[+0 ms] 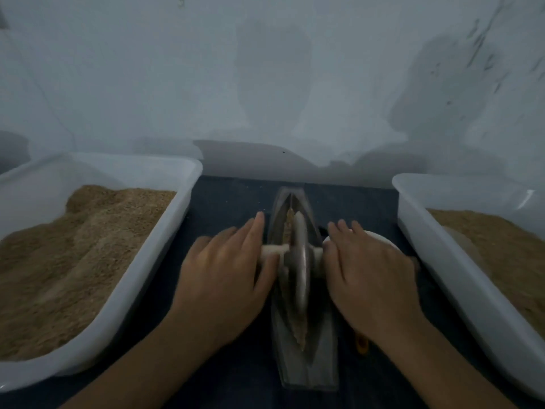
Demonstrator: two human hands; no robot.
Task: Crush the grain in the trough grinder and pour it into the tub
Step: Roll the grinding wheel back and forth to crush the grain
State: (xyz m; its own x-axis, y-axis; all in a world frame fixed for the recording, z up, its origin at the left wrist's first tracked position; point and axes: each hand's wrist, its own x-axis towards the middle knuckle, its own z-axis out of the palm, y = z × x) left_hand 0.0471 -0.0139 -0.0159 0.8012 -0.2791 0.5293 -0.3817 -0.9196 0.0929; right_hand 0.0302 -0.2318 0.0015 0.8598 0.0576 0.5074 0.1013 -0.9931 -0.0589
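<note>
Trough grinder point(305, 343) at centre on dark surface point(233, 199), long axis 12 to 6. Wheel point(300, 261) upright in the groove over a line of grain point(290, 224). Left hand point(224, 276) and right hand point(368, 270) lie flat, fingers straight, on the axle handles point(272, 250) at 9 and 3. Left tub point(188, 169) and right tub point(413, 202) flank closely, narrow lanes between. Both tubs cut off by frame; motion blur. White round item point(380, 239) under right hand, unclear.

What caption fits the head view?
Left hand and right hand press the grinder wheel axle along the trough between two tubs.
</note>
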